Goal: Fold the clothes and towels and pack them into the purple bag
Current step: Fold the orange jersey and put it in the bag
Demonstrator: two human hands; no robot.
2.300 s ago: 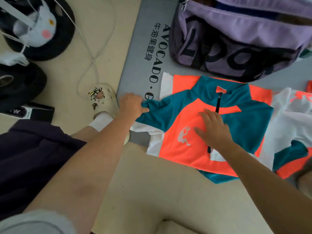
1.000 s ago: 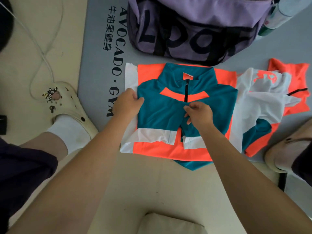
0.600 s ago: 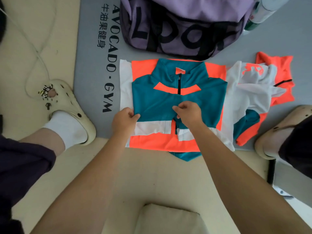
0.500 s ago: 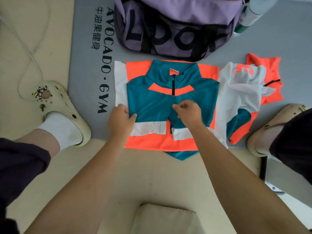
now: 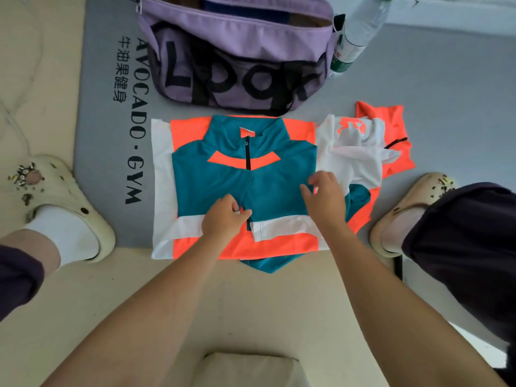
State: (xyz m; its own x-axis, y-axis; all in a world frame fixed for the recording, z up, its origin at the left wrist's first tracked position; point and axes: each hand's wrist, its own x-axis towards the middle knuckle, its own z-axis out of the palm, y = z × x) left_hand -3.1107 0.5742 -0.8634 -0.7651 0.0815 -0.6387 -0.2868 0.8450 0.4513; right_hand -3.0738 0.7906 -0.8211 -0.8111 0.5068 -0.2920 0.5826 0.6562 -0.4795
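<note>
Bottom centre of the frame: a beige cushion, only its top edge showing, on the cream floor between your forearms.

Centre: your left hand, fingers curled, pinching the teal fabric at the middle seam of the jersey, just above its white band.

Right of centre: your right hand, fingers spread and loosely bent, holding nothing. It sits at the jersey's right edge; whether the fingertips touch the cloth, you cannot tell.

Centre: the jersey itself, teal, orange and white, lying flat and front up, sleeves folded in, short zip at the collar. Its lower hem hangs off the mat onto the floor.

Left and right edges: your two cream clogs, left clog with a white sock, right clog partly under a dark trouser leg.

Right of centre, upper: a second jersey, white and orange with a teal patch, crumpled, touching the first one's right side.

Beneath both: a grey mat, printed "AVOCADO · GYM" along its left side.

Top centre: the purple bag, unzipped, black lettering on its side, just beyond the jersey's collar.

Top right: a clear plastic bottle, green label, tilted beside the bag's right end.
</note>
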